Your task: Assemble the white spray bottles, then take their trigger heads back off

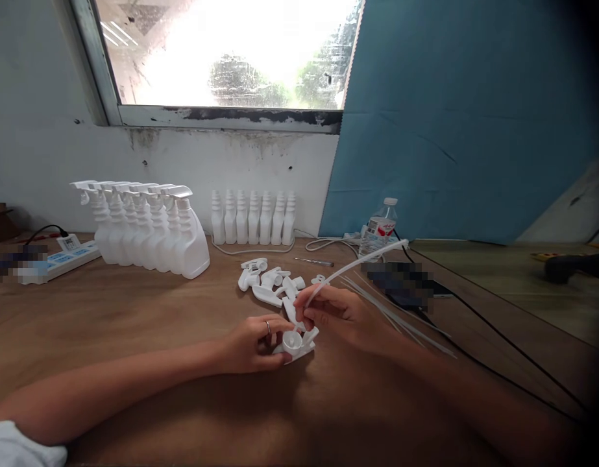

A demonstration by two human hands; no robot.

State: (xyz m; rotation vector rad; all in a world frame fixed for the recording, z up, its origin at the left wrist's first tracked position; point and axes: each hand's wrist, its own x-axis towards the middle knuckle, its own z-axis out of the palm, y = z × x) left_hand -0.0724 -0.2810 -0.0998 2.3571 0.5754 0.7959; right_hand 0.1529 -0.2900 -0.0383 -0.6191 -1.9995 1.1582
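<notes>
Both forearms lie nearest on the bench (134,311). Left hand (253,344) has its grip closed around one white spray head (295,344), pressing it on the wood. Right hand (338,314), just beside it, pinches one thin white tube (357,264) above the head's opening; the tube rises away to the right. Behind the left grip stand about seven finished spray bottles (148,227), then six plain bottles (253,217). Behind both grips lie about five loose spray heads (267,282). To the right are several spare tubes (396,318) and one water bottle (379,230).
</notes>
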